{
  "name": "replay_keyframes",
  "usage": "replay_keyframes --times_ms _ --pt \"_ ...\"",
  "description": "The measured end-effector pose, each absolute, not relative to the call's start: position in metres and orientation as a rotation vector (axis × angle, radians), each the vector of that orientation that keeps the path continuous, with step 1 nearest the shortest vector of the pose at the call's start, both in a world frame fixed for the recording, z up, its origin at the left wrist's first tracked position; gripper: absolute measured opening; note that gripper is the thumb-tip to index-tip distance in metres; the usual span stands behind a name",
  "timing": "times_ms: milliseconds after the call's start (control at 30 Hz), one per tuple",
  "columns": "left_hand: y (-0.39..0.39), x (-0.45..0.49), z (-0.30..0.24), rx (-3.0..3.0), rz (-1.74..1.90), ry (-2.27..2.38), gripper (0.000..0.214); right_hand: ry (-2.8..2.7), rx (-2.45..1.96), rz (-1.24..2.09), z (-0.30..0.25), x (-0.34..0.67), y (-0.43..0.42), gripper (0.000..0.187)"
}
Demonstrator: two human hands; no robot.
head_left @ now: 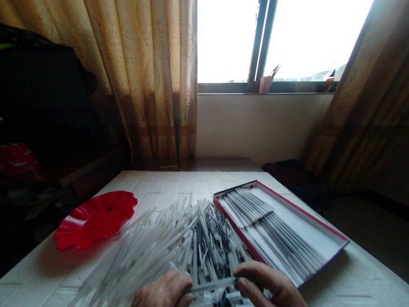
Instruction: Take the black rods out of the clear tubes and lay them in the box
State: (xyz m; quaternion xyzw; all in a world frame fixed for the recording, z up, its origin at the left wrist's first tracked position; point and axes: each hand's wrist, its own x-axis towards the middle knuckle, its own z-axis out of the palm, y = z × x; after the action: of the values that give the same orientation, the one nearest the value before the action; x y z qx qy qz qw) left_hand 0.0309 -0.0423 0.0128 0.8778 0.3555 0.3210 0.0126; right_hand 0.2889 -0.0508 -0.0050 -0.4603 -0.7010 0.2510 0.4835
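My left hand [159, 299] and my right hand [270, 288] are at the near edge of the table. Between them they hold one slim grey tube [214, 285] level, each pinching an end between thumb and fingers. It looks partly translucent; its exact kind I cannot make out. Just beyond my hands lies a loose heap of clear, whitish thin tubes [144, 249], with dark thin sticks [215, 238] mixed in on its right side. Several short black-tipped pieces [222, 304] lie below the held tube. Right of the heap, a shallow red-edged box [304, 226] holds two rows of grey sticks [287, 242] laid side by side.
A red wavy-edged dish [97, 220] stands on the left of the white brick-patterned table [365, 273]. Beyond the table are a patterned curtain [150, 72] and a window; a pink cup [265, 84] stands on its sill. Dark furniture fills the left side.
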Motion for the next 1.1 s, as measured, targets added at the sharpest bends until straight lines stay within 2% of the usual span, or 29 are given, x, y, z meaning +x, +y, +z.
replay_keyframes --times_ms 167,300,433,667,1100 --pt "-0.042 0.029 0.009 2.747 0.924 1.104 0.034 -1.663 -1.097 0.636 -0.007 0.292 -0.048 0.030" --pt "-0.038 0.026 0.004 2.653 1.004 1.059 0.038 -1.658 -1.134 0.625 -0.011 0.302 -0.040 0.021" --pt "-0.038 0.026 0.005 2.603 0.896 1.134 0.033 -1.940 -1.073 0.368 -0.022 0.302 -0.034 0.016" --pt "-0.038 0.023 0.002 2.599 0.787 1.141 0.029 -2.106 -1.052 0.126 -0.017 0.298 -0.037 0.026" --pt "-0.040 0.028 0.009 2.643 0.749 1.082 0.027 -1.907 -1.116 0.484 -0.011 0.294 -0.043 0.018"
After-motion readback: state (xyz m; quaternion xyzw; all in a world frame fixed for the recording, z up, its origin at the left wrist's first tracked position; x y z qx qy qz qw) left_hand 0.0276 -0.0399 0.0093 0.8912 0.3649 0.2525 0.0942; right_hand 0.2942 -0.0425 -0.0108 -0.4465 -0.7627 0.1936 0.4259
